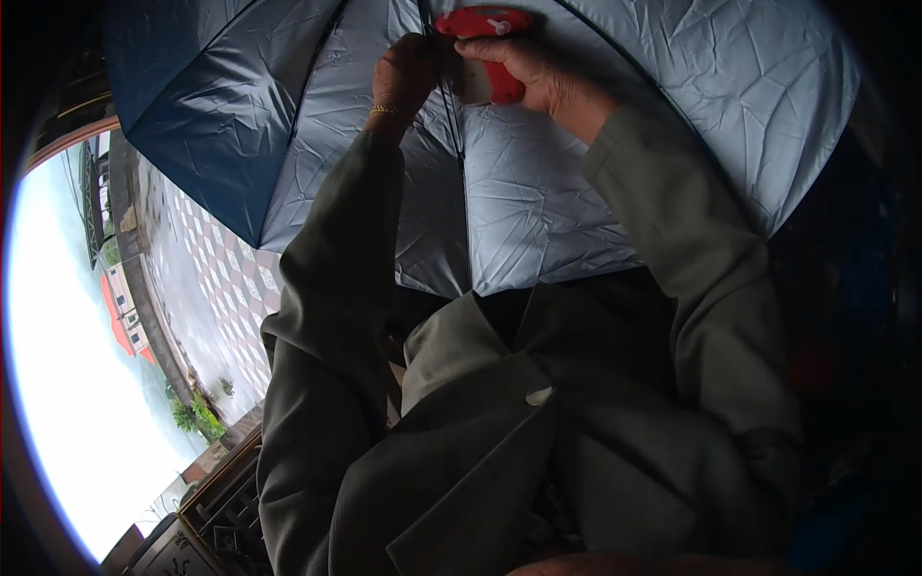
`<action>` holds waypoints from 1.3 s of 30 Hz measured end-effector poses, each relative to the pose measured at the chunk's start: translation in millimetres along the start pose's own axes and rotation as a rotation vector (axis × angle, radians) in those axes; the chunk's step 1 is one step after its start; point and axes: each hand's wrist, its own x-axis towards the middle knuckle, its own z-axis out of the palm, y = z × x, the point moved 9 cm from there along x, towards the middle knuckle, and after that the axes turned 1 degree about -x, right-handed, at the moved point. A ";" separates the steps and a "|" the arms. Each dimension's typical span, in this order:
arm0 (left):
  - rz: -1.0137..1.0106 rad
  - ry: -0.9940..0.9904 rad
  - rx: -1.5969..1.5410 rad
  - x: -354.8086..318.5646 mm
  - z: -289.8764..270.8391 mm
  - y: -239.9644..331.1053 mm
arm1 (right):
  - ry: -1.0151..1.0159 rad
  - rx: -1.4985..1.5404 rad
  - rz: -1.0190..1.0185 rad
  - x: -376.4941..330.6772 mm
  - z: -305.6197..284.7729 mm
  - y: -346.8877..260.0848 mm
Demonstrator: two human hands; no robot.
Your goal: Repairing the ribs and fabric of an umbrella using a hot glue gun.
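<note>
An opened umbrella with a silvery inner side spreads in front of me, its dark ribs running across the cloth. My left hand is closed in a pinch beside the middle rib; what its fingertips hold is too dark to make out. My right hand is wrapped round a red and white hand-sized object, gripping it just right of that rib. A white fitting shows on its upper red part. Its exact kind cannot be told, as my fingers cover its middle.
To the left, past the umbrella's edge, lies a patterned tiled pavement, with green plants and a red-roofed building beyond. A pale box-like thing stands at the lower left. The right side is deep in shadow.
</note>
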 end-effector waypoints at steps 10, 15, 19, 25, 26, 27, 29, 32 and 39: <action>0.109 -0.030 -0.046 -4.4 -4.7 15.6 | 0.010 -0.070 0.013 3.5 -4.0 -5.5; 0.046 0.002 -0.141 -7.8 -6.4 15.6 | 0.034 -0.102 -0.008 9.9 -10.5 1.4; -0.023 -0.039 -0.281 -8.9 -2.1 20.1 | 0.062 -0.163 -0.024 13.2 -19.2 1.6; 0.202 0.072 0.131 -2.3 -7.1 6.4 | 0.056 -0.158 0.026 4.0 -3.3 -4.1; 0.205 0.067 0.129 -2.0 -4.6 9.5 | 0.063 -0.155 0.026 3.9 -7.2 -4.5; 0.164 0.055 0.082 -2.1 -2.6 8.5 | 0.059 -0.156 0.040 3.9 -10.2 -3.6; 0.125 0.041 0.037 -3.7 -1.4 13.6 | 0.058 -0.155 0.054 4.6 -15.5 -3.0; -0.010 -0.007 -0.119 -4.2 -1.4 11.3 | -0.015 -0.125 0.035 5.5 -10.2 -5.6; 0.026 -0.058 -0.230 -5.0 -3.4 17.1 | -0.090 -0.063 0.125 13.2 -2.2 -11.0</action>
